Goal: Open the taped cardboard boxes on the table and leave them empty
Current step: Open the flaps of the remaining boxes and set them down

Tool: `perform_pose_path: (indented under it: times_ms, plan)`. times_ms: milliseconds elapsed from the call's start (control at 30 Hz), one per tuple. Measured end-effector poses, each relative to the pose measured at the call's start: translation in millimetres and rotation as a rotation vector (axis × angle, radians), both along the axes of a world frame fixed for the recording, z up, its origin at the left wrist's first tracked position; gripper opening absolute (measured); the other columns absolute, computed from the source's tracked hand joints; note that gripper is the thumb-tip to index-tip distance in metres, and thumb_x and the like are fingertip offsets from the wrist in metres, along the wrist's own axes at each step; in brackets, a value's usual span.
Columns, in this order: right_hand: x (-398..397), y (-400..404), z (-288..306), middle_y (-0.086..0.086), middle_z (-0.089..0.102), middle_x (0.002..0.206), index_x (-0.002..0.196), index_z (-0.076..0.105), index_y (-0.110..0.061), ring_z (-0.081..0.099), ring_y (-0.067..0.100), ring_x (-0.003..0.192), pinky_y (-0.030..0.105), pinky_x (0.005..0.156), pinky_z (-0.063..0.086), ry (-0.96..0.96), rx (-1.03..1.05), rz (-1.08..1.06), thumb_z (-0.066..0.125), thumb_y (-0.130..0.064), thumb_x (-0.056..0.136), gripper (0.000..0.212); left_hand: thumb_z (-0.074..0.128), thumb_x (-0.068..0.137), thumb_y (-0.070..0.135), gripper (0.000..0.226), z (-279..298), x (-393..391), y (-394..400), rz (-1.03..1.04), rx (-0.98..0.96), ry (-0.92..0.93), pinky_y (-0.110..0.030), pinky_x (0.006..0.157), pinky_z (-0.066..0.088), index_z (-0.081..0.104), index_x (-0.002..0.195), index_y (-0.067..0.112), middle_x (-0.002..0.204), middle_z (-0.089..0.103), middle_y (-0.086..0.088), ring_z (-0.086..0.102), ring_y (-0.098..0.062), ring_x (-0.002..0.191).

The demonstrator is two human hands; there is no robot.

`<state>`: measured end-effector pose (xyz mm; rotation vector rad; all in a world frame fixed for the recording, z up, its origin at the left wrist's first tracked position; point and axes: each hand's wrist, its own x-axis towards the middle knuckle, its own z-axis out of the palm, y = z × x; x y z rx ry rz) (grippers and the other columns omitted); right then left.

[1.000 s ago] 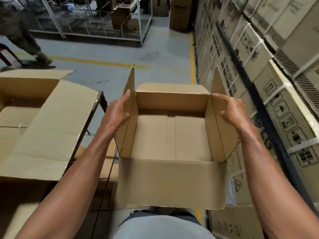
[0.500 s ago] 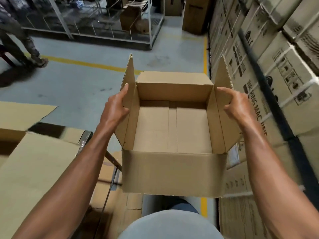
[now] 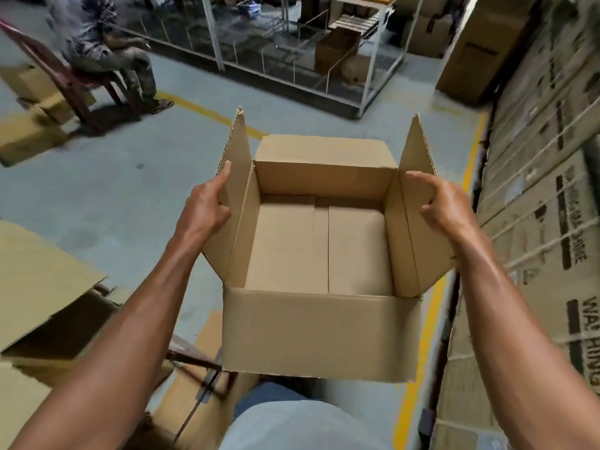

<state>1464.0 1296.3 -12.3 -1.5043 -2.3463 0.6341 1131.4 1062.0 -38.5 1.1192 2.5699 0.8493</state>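
Note:
I hold an open cardboard box (image 3: 319, 332) in the air in front of my body, above the floor. Its inside is bare, with only the bottom flaps showing. My left hand (image 3: 204, 209) grips the upright left side flap, thumb on its inner face. My right hand (image 3: 444, 206) grips the upright right side flap the same way. The far flap lies folded outward. At the left edge another open cardboard box (image 3: 39, 277) rests on the table, only partly in view.
Stacked printed cartons (image 3: 545, 206) form a wall along the right, beside a yellow floor line (image 3: 425, 345). A person sits on a red chair (image 3: 74, 79) at the far left. Small boxes (image 3: 29, 138) lie on the floor there. A metal rack (image 3: 292, 50) stands ahead.
The view has swung left and away from the table. The held box has moved with me over the floor, and the seated person has come into view. Both hands keep their hold.

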Motion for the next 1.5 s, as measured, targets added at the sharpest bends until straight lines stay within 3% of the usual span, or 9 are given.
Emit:
perform_pose_path:
  times_ms: [167, 433, 667, 833, 933, 1067, 1233, 1400, 1500]
  plan:
    - [-105, 82, -7, -0.003, 0.050, 0.057, 0.136, 0.060, -0.039, 0.049, 0.015, 0.044, 0.013, 0.043, 0.039, 0.014, -0.016, 0.126, 0.051, 0.014, 0.072, 0.083, 0.049, 0.083, -0.011, 0.088, -11, -87, 50, 0.116, 0.023, -0.026, -0.031, 0.086, 0.046, 0.033, 0.157, 0.035, 0.136, 0.059, -0.016, 0.062, -0.036, 0.107]
    - [-292, 174, 6, 0.013, 0.064, 0.085, 0.139, 0.058, -0.037, 0.056, 0.016, 0.056, 0.025, 0.051, 0.044, 0.031, -0.026, 0.313, 0.053, 0.015, 0.080, 0.079, 0.050, 0.089, -0.012, 0.085, 2, -211, 93, 0.319, 0.022, -0.047, -0.032, 0.087, 0.044, 0.030, 0.158, 0.033, 0.148, 0.050, -0.014, 0.055, -0.037, 0.124]
    - [-496, 231, -7, 0.012, 0.059, 0.127, 0.141, 0.054, -0.039, 0.059, 0.022, 0.091, 0.040, 0.082, 0.059, 0.089, -0.055, 0.489, 0.053, 0.014, 0.085, 0.077, 0.051, 0.089, -0.012, 0.086, -3, -337, 100, 0.526, 0.008, -0.050, -0.045, 0.098, 0.054, 0.028, 0.159, 0.034, 0.152, 0.048, -0.014, 0.055, -0.037, 0.127]
    - [-649, 268, -21, 0.013, 0.063, 0.102, 0.143, 0.054, -0.034, 0.058, 0.015, 0.069, 0.023, 0.057, 0.050, 0.067, -0.089, 0.641, 0.054, 0.017, 0.084, 0.077, 0.049, 0.085, -0.014, 0.089, -5, -435, 107, 0.675, 0.022, -0.049, -0.045, 0.098, 0.054, 0.030, 0.158, 0.034, 0.151, 0.050, -0.013, 0.059, -0.034, 0.124]
    - [-738, 279, -17, 0.016, 0.064, 0.099, 0.141, 0.056, -0.036, 0.057, 0.022, 0.071, 0.028, 0.067, 0.044, 0.040, -0.089, 0.751, 0.056, 0.015, 0.079, 0.080, 0.049, 0.084, -0.015, 0.089, -2, -490, 105, 0.756, 0.032, -0.052, -0.035, 0.106, 0.048, 0.031, 0.158, 0.032, 0.152, 0.049, -0.011, 0.056, -0.030, 0.131]
    - [-845, 273, -9, 0.010, 0.059, 0.105, 0.144, 0.054, -0.033, 0.058, 0.025, 0.086, 0.028, 0.072, 0.044, 0.011, -0.047, 0.852, 0.053, 0.016, 0.081, 0.080, 0.050, 0.086, -0.014, 0.087, -9, -558, 93, 0.876, 0.033, -0.066, -0.023, 0.102, 0.038, 0.030, 0.158, 0.031, 0.151, 0.050, -0.010, 0.052, -0.028, 0.135]
    - [-984, 261, -17, 0.019, 0.059, 0.136, 0.142, 0.055, -0.036, 0.062, 0.037, 0.112, 0.041, 0.093, 0.051, -0.003, -0.009, 0.953, 0.049, 0.015, 0.076, 0.084, 0.047, 0.088, -0.011, 0.088, -20, -651, 77, 0.991, 0.025, -0.086, -0.033, 0.103, 0.045, 0.028, 0.158, 0.038, 0.149, 0.052, -0.008, 0.055, -0.030, 0.130]
    - [-1116, 231, -28, 0.015, 0.057, 0.141, 0.141, 0.056, -0.036, 0.055, 0.035, 0.125, 0.041, 0.100, 0.048, 0.015, 0.009, 1.018, 0.052, 0.013, 0.075, 0.082, 0.046, 0.086, -0.010, 0.088, -30, -762, 51, 1.031, 0.003, -0.038, -0.039, 0.104, 0.048, 0.028, 0.158, 0.037, 0.147, 0.054, -0.010, 0.055, -0.031, 0.130]
    - [-1198, 203, -26, 0.015, 0.057, 0.141, 0.142, 0.056, -0.033, 0.056, 0.035, 0.125, 0.042, 0.100, 0.048, 0.010, 0.003, 1.049, 0.053, 0.014, 0.076, 0.081, 0.046, 0.086, -0.013, 0.086, -25, -835, 33, 1.044, 0.019, -0.049, -0.026, 0.100, 0.044, 0.030, 0.159, 0.030, 0.147, 0.055, -0.010, 0.055, -0.027, 0.131]
